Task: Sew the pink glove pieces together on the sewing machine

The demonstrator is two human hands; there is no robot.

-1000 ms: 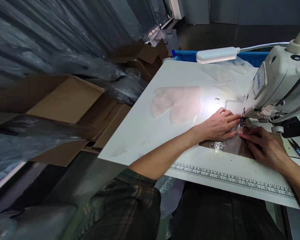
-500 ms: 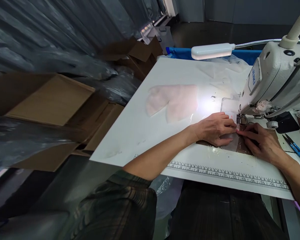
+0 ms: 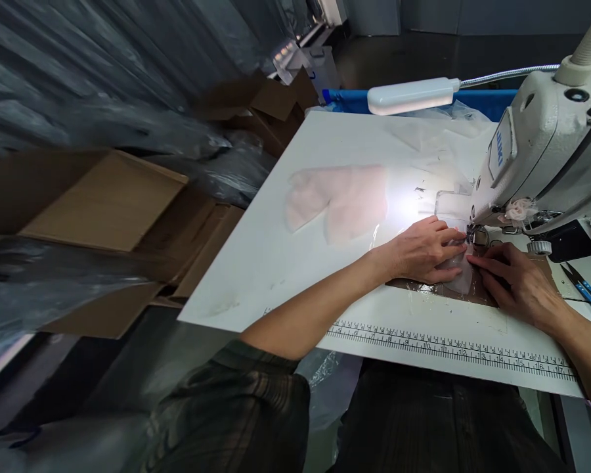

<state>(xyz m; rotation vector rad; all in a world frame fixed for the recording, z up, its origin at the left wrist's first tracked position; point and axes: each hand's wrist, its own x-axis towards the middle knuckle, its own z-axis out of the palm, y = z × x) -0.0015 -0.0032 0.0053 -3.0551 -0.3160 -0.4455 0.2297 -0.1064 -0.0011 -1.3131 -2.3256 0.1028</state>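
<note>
A small piece of sheer whitish fabric lies under the needle area of a white sewing machine. My left hand rests palm down on its left part, fingers a little apart and curved, the tips close to the presser foot. From the other side, my right hand meets the fabric's right edge with forefinger and thumb together; the other fingers are curled and partly hidden. Beneath both hands is a brown plate with a shiny clear cover.
Pale pink cut fabric pieces lie on the white tabletop, left of the hands. Blue thread snips sit at the right. A lamp hangs over the back edge. A printed ruler runs along the front; cardboard boxes stand left.
The fabric has shifted slightly and its lower end now shows narrower beside my left fingers. Both hands stay almost in place at the needle. The view has moved a little.
</note>
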